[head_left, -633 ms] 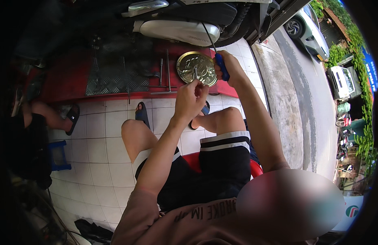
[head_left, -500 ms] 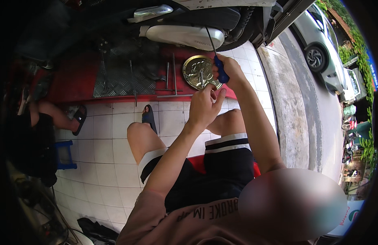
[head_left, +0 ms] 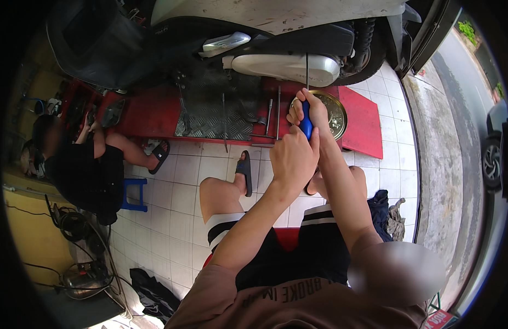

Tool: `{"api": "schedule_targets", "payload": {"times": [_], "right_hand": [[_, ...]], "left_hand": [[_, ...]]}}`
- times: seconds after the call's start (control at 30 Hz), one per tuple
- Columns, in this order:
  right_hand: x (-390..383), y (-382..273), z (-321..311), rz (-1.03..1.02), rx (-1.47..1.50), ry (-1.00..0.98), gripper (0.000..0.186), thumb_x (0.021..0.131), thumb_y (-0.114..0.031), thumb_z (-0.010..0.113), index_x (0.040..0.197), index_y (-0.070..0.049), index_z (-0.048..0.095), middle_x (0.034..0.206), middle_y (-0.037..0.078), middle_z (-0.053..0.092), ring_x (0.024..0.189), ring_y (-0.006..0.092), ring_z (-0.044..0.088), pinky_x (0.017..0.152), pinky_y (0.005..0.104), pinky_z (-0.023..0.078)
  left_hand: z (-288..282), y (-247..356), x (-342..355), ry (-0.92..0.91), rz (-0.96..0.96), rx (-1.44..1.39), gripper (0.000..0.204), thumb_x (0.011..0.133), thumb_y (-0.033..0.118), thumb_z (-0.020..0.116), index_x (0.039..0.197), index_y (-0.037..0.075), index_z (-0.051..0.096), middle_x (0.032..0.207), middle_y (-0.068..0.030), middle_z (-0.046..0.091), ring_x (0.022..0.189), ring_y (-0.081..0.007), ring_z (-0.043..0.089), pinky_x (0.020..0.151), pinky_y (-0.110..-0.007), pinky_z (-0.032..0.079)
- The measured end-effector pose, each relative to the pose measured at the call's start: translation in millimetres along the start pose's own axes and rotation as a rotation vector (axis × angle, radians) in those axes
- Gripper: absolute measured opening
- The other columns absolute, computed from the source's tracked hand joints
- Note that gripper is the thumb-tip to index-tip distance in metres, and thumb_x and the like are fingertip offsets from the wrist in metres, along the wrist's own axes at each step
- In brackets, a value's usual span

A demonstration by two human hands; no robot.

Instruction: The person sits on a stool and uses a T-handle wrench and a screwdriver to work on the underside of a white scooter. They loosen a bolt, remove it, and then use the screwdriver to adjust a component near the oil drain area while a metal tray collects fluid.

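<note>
Gripping the blue-handled screwdriver, the person's right hand was clamped around its handle. The left hand met the handle's lower end, fingers and thumb on either side; whether it was also clamped there could not be told. The screwdriver stood in front of the motorbike, its thin shaft crossing the silver cover; contact at the tip was unclear. Behind the right hand, a round gold tray sat partly hidden on the red platform, with a long metal T-handle tool lying near it.
</note>
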State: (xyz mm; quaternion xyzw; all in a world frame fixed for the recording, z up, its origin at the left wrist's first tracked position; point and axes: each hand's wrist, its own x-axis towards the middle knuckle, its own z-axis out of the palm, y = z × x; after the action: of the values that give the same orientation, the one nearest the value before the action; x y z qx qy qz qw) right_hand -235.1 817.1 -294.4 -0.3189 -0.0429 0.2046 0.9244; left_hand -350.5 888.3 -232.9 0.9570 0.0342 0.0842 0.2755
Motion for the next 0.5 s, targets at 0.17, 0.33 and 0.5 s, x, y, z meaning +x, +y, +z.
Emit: {"api": "schedule_targets", "payload": {"times": [0.17,0.33,0.5], "right_hand": [[-7.2,7.6,-5.6,0.013,0.303,-0.131,0.03,0.102,-0.03,0.04,0.078,-0.012,0.043,0.047,0.005,0.039,0.041,0.0183,0.036,0.046,0.0291,0.033],[-21.7,16.5,-15.1,0.037,0.683,-0.518,0.028,0.1,-0.035,0.044,0.097,-0.008,0.051,0.073,0.005,0.051,0.068,0.0172,0.044,0.063,0.0302,0.039],[-36.4,19.0,-7.8,-0.006,0.677,-0.452,0.036,0.099,-0.029,0.048,0.125,-0.004,0.045,0.095,0.011,0.058,0.08,0.0198,0.055,0.077,0.0301,0.048]], "left_hand": [[30.0,-13.5,2.1,0.07,0.132,-0.084,0.043,0.097,0.037,0.049,0.079,-0.001,0.059,0.057,-0.0161,0.06,0.048,-0.0338,0.06,0.047,-0.043,0.046],[57.2,-24.6,7.8,-0.093,-0.121,-1.106,0.046,0.104,0.042,0.038,0.074,0.009,0.05,0.052,0.006,0.034,0.04,-0.004,0.027,0.04,-0.022,0.023],[45.6,9.1,14.9,-0.13,-0.371,-1.783,0.046,0.1,0.047,0.042,0.074,0.01,0.044,0.052,0.0059,0.032,0.038,-0.0036,0.023,0.036,-0.023,0.021]]}}
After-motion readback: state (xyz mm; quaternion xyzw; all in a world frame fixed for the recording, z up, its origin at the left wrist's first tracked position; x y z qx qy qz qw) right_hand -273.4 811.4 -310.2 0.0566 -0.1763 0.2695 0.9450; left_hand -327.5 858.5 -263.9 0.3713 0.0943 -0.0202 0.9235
